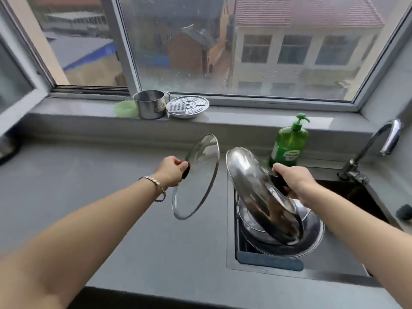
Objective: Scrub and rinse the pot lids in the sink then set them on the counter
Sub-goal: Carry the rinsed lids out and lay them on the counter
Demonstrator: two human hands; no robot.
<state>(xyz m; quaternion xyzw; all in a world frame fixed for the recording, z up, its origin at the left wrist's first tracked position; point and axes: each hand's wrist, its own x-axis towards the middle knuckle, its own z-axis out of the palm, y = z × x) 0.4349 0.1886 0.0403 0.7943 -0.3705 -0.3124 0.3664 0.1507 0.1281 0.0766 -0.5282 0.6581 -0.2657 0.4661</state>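
Since each lid is carried by its knob alone, both stand nearly on edge, a hold that would let water run off and spares the wet faces from fingers. The left grip (170, 171), a bare hand with a metal bracelet (156, 186) on its wrist, is curled round the black knob (186, 171) of the round clear glass lid with a steel rim (200, 166). It holds the lid in the air above the grey stone surface (111, 175), just left of the sink's left rim and touching nothing below. The right grip (292, 179), likewise a bare hand, is closed round the dark knob (281, 182) of the round polished steel lid (252, 184). This lid tilts steeply over the rectangular steel sink (230, 241), its lower edge down among the stacked steel pots (312, 233) in the basin; whether it touches them I cannot tell. My judgement is that the glass lid is bound for the bare surface to be set down, while the steel one hangs over the basin for washing or draining. No stream shows at the curved chrome tap (376, 139) by the sink's far right corner. The green pump bottle of dish soap (288, 146) stands at the surface's back edge, just behind the steel lid and within reach. On the window ledge beyond sit a steel mug (149, 104), a perforated round steel steamer plate (188, 107) and a pale green bowl (124, 108).
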